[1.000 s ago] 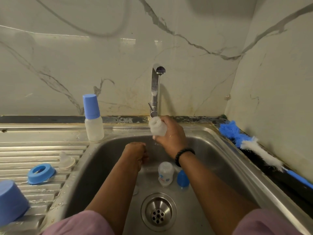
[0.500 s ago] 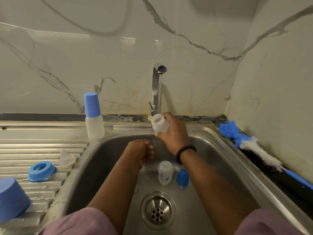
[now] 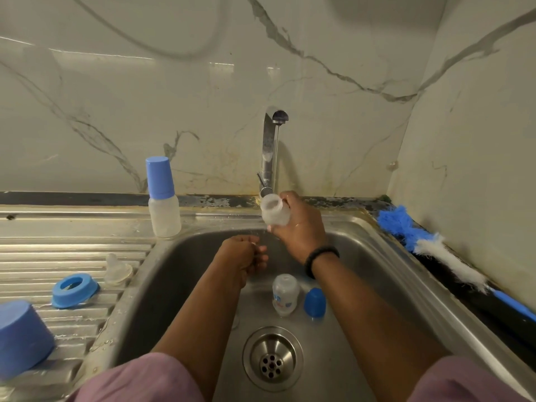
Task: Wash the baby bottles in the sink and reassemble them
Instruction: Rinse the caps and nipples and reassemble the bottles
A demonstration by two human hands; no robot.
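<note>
Sink (image 3: 377, 256), steel, with drain (image 3: 272, 358) near the front and a ribbed drainboard (image 3: 43, 256) to its left. Tap (image 3: 269, 152) at the back wall, a thin stream falling from its spout. Right hand (image 3: 301, 230): fingers curled round an open bottle (image 3: 275, 211), held just under the stream with its mouth tipped toward the viewer, probably so water runs in and rinses the inside. Left hand (image 3: 246, 253): held lower, over the basin and below the bottle, fingers curled together; whether it holds some small part cannot be told. It likely sits there to catch run-off or rinse itself. Second bottle (image 3: 285, 294), uncapped, on the basin floor, with a blue cap (image 3: 314, 302) just beside it; both seemingly wait their turn. Capped bottle (image 3: 162, 198), upright on the ledge at the sink's back left corner, assembled and apparently finished. On the drainboard, placed to drip dry: clear teat (image 3: 117, 271), blue ring (image 3: 75, 290) just beside it, large blue cup (image 3: 21, 338) upside down at the near edge. Brush (image 3: 435, 253), blue and white, lies along the right ledge against the wall, within reach for scrubbing. Judgement: rinsing in hand; reassembly of two bottles still to do.
</note>
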